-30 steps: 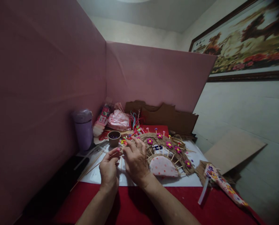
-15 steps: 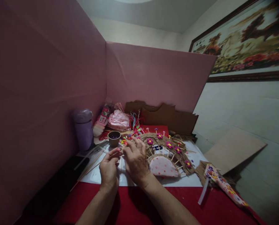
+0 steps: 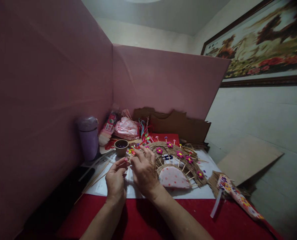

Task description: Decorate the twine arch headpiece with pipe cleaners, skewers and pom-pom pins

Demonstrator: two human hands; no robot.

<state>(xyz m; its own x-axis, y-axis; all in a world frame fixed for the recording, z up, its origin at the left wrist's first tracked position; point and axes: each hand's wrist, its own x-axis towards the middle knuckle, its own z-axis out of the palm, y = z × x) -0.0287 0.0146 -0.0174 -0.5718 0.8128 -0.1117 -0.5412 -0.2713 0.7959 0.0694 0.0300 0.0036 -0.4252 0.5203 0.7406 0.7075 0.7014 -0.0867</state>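
Observation:
My left hand [image 3: 115,178] is pinched at the left end of an arched twine craft, a small pink piece [image 3: 126,160] at its fingertips. Close beside it, my right hand [image 3: 145,171] reaches over that same end with its fingers bent downward; what its fingertips grip is hidden. Pink felt-like flowers with yellow centres dot the twine arch [image 3: 173,148], and short sticks join it to a half-round pad [image 3: 174,177] of white cloth with red dots. Tiny coloured balls cap sticks along the outer edge.
A brown cup of dark contents [image 3: 121,147] stands behind my hands. To the left are a purple tumbler [image 3: 88,140] and thin sticks [image 3: 95,180]. At the right lies a flower-patterned glue gun [image 3: 238,196]. Torn cardboard [image 3: 173,125] leans against the pink partition [image 3: 163,80].

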